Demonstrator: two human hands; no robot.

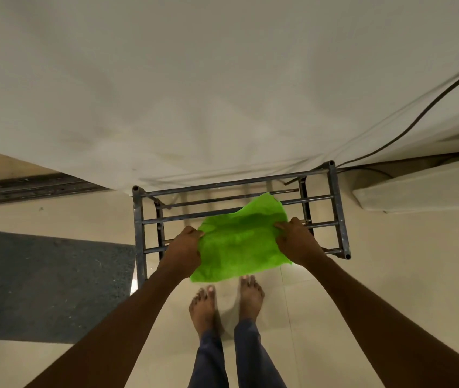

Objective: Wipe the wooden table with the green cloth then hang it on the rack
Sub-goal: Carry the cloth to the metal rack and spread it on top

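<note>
The green cloth (241,238) is spread out over the bars of a dark metal rack (337,208) that stands on the floor against the wall. My left hand (185,249) grips the cloth's left edge. My right hand (295,239) grips its right edge. The cloth's far end lies across the middle bars and its near end hangs over the rack's front side, above my bare feet (227,302). The wooden table is not in view.
A white sheet or curtain (194,93) hangs behind the rack. A dark grey mat (46,287) lies on the tiled floor to the left. A black cable (419,116) runs down the wall at right, near a pale ledge (424,189).
</note>
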